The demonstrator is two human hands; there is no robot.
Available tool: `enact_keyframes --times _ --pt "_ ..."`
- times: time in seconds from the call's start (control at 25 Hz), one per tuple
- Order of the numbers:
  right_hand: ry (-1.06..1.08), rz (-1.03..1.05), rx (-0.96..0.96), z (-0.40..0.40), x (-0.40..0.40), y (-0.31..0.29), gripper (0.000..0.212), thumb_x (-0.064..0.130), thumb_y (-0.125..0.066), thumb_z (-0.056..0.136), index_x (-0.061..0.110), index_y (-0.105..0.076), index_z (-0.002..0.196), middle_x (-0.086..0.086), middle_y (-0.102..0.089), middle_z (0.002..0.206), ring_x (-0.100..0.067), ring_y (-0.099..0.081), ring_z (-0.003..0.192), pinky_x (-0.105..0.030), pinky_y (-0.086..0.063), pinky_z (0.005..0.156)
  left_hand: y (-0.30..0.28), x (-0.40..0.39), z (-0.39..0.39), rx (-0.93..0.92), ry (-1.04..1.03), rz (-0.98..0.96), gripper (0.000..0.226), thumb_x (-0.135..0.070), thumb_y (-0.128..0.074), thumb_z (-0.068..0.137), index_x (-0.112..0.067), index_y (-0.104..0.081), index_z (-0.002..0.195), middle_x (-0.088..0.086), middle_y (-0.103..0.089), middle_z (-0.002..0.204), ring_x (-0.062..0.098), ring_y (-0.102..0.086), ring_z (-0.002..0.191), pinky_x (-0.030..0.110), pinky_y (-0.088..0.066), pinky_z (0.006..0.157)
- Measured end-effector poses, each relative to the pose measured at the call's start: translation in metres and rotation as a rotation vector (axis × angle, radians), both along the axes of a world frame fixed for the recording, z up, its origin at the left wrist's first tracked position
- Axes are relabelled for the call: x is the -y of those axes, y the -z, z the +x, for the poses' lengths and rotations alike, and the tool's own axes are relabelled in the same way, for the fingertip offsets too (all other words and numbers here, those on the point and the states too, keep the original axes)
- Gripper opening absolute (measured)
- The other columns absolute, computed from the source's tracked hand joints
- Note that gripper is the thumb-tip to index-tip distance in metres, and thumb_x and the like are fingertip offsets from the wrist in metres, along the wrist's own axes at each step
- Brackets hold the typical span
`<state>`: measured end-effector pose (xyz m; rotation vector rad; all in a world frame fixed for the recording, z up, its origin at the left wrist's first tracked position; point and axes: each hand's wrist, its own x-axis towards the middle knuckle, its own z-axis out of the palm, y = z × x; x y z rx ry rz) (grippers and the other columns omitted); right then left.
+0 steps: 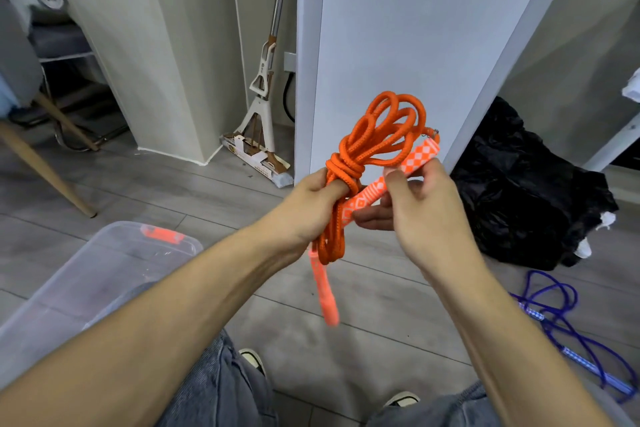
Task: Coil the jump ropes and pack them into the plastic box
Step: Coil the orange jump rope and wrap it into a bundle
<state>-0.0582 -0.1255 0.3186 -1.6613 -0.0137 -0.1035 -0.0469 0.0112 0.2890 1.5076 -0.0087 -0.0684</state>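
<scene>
- Orange jump rope (375, 135) is seen at frame centre, held in the air above the floor (363, 315): braided cord gathered into several loops, with a few turns wrapped round the bundle's waist.
- Loops are fanned up toward upper right; bundle's long axis runs roughly vertical, tilted slightly right at the top.
- Left hand (317, 204) is clamped round the wrapped waist of the bundle, fingers curled on the cord.
- One patterned handle (394, 180), orange with white diamonds, is gripped by the right hand (420, 204), thumb on top; its axis is angled from lower left to upper right, cord end at the upper right.
- Second handle (325, 291) is hung below the left hand, pointed down, blurred.
- Hands are kept close together, just beside each other.
- Clear plastic box (93, 274) with an orange latch is placed on the floor at lower left.
- Blue jump rope (568, 326) is left uncoiled on the floor at lower right, near a black bag (526, 191).
</scene>
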Motion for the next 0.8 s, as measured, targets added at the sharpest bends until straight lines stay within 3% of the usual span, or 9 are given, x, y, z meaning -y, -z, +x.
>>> enact_keyframes --times 0.08,0.2,0.32,0.4,0.52,0.64,0.8 --pt "-0.011 -0.052 -0.011 -0.004 -0.001 0.007 0.010 0.017 -0.048 0.104 0.008 -0.047 0.108 -0.008 -0.072 0.063 -0.031 -0.074 0.059 -0.046 -0.063 0.064 0.004 0.000 -0.002 0.126 0.036 0.170 0.023 -0.017 -0.044 0.103 -0.021 -0.060 0.088 -0.010 -0.051 0.062 0.008 -0.043 0.059 0.024 -0.039 0.062" --pt "-0.012 -0.043 -0.052 -0.008 0.000 0.010 0.012 0.019 -0.050 0.104 0.007 -0.049 0.106 -0.013 -0.073 0.069 -0.030 -0.074 0.059 -0.042 -0.063 0.061 0.002 -0.001 -0.004 0.083 0.047 0.208 0.022 -0.020 -0.043 0.104 -0.024 -0.061 0.092 -0.011 -0.063 0.072 0.008 -0.054 0.066 0.028 -0.044 0.070" --pt "-0.008 -0.062 -0.061 0.005 0.009 -0.003 0.016 0.020 -0.053 0.103 0.005 -0.052 0.098 -0.001 -0.063 0.052 -0.029 -0.071 0.051 -0.037 -0.058 0.052 -0.011 -0.003 -0.003 -0.188 0.067 -0.141 0.013 -0.011 -0.046 0.101 -0.007 -0.059 0.099 0.007 -0.072 0.085 0.022 -0.065 0.068 0.046 -0.055 0.079" --pt "0.004 -0.089 -0.021 0.014 0.013 -0.016 0.020 0.022 -0.054 0.102 0.003 -0.055 0.095 0.001 -0.055 0.047 -0.026 -0.066 0.044 -0.032 -0.051 0.046 -0.020 -0.008 -0.001 -0.276 0.137 -0.318 0.013 -0.012 -0.052 0.099 -0.005 -0.062 0.095 0.012 -0.068 0.083 0.026 -0.064 0.071 0.059 -0.052 0.092" --pt "0.027 0.034 -0.028 0.014 0.008 -0.024 0.020 0.021 -0.052 0.102 0.004 -0.053 0.091 -0.002 -0.049 0.050 -0.025 -0.063 0.040 -0.030 -0.049 0.041 -0.023 -0.011 -0.001 -0.228 0.174 -0.381 0.016 -0.015 -0.055 0.096 -0.005 -0.066 0.087 0.013 -0.061 0.080 0.024 -0.059 0.073 0.049 -0.054 0.095" --pt "0.043 0.032 0.053 -0.003 0.001 -0.018 0.015 0.018 -0.051 0.103 0.004 -0.052 0.099 -0.001 -0.058 0.051 -0.026 -0.068 0.046 -0.034 -0.055 0.046 -0.019 -0.009 -0.002 -0.094 0.130 -0.172 0.026 -0.015 -0.051 0.099 -0.011 -0.068 0.080 0.005 -0.061 0.069 0.015 -0.053 0.063 0.030 -0.046 0.070" --pt "0.075 0.039 0.201 -0.021 -0.003 -0.002 0.016 0.014 -0.050 0.103 0.012 -0.049 0.119 -0.013 -0.067 0.080 -0.026 -0.074 0.058 -0.040 -0.062 0.059 -0.016 -0.006 0.000 0.141 0.002 0.264 0.027 -0.029 -0.050 0.094 -0.013 -0.059 0.074 0.001 -0.053 0.068 0.013 -0.045 0.063 0.032 -0.038 0.065"
